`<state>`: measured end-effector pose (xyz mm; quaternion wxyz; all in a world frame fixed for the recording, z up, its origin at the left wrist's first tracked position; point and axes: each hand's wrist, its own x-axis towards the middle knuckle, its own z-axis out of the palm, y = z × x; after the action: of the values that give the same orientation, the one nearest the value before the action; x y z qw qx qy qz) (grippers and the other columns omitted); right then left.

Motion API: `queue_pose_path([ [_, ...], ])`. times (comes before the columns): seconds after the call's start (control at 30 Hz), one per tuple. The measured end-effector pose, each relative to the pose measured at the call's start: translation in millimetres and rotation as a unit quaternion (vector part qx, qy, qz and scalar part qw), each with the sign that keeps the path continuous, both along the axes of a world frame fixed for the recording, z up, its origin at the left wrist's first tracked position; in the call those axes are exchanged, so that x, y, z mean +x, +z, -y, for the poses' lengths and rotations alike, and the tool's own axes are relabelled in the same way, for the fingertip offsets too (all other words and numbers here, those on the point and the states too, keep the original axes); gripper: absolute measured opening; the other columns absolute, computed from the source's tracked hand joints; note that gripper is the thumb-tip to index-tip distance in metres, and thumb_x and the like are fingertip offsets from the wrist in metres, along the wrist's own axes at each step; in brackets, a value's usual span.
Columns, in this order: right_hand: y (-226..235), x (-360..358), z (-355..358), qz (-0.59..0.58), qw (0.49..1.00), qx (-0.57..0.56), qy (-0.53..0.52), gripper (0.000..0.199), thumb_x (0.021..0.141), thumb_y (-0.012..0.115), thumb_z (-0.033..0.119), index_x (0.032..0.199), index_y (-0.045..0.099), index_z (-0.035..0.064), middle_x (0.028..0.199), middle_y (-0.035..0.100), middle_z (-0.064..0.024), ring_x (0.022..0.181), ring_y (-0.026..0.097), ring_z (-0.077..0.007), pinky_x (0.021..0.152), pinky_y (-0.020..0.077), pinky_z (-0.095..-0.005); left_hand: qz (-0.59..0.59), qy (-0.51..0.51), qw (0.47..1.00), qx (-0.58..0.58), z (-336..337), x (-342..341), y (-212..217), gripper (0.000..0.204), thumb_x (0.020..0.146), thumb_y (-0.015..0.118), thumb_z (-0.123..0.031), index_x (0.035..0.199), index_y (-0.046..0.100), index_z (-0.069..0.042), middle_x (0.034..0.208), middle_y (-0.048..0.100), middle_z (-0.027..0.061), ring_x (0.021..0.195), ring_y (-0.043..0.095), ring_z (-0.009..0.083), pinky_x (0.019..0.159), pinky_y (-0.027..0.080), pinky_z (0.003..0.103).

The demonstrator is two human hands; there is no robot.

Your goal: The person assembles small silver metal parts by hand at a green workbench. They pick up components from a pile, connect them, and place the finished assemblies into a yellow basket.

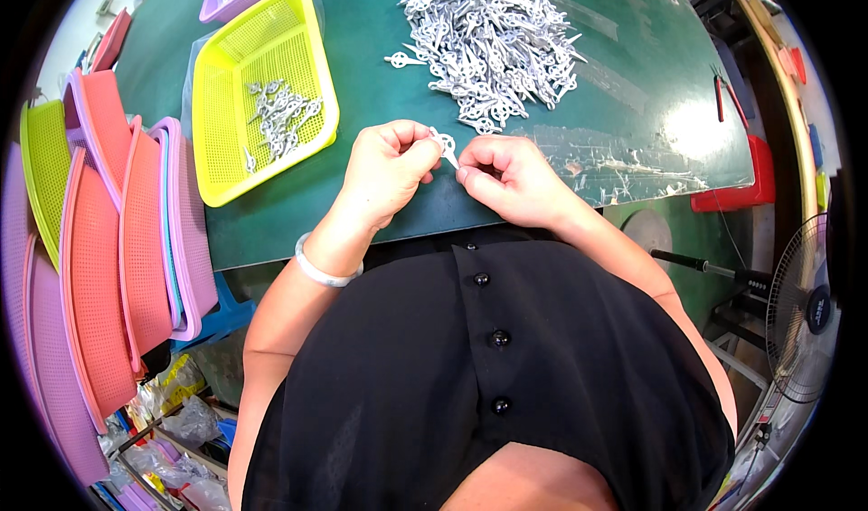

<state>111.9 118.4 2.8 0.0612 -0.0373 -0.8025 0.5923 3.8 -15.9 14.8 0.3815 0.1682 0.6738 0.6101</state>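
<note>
Plainly, grey part (448, 146) bridges left and right fingers (419, 156)

left hand (384, 172) and right hand (518, 181) hold a grey part (448, 147).

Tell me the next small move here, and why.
Probably ease the right hand off and carry the small pale part to the yellow basket with the left hand: the left fingers pinch it, the right fingertips are at its narrow end, and similar parts lie in the basket.
</note>
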Motion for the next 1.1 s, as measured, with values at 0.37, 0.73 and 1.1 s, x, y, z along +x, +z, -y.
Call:
queue_pose_path([
  [0.37, 0, 0, -5, 0.141, 0.968, -0.208, 0.008, 0.013, 0.081, 0.054, 0.014, 0.075, 0.059, 0.003, 0.065, 0.055, 0.0003, 0.057, 0.048, -0.0045, 0.051, 0.0386, -0.0192, 0.081, 0.009, 0.996, 0.019, 2, -2, -1, 0.011, 0.077, 0.054, -0.01, 0.076, 0.059, 0.0, 0.062, 0.057, 0.004, 0.049, 0.049, 0.0069, 0.044, 0.038, 0.017],
  [0.73, 2, -1, -8, 0.182, 0.923, -0.339, -0.003, 0.011, 0.079, 0.055, 0.012, 0.073, 0.058, 0.0036, 0.063, 0.056, -0.0019, 0.052, 0.05, -0.0068, 0.047, 0.0371, -0.0182, 0.144, -0.004, 0.989, 0.039, 4, -6, -3, 0.012, 0.078, 0.055, -0.012, 0.073, 0.059, -0.002, 0.061, 0.057, 0.0034, 0.048, 0.05, 0.007, 0.043, 0.037, 0.017],
  [1.1, 1, -2, -10, 0.184, 0.894, -0.408, 0.006, 0.009, 0.078, 0.055, 0.01, 0.074, 0.056, 0.0013, 0.062, 0.055, -0.0043, 0.05, 0.049, -0.0099, 0.044, 0.0361, -0.0203, 0.158, -0.007, 0.987, 0.043, 4, -6, -1, 0.013, 0.078, 0.055, -0.013, 0.073, 0.059, -0.002, 0.06, 0.056, 0.003, 0.048, 0.05, 0.0071, 0.043, 0.037, 0.018],
])
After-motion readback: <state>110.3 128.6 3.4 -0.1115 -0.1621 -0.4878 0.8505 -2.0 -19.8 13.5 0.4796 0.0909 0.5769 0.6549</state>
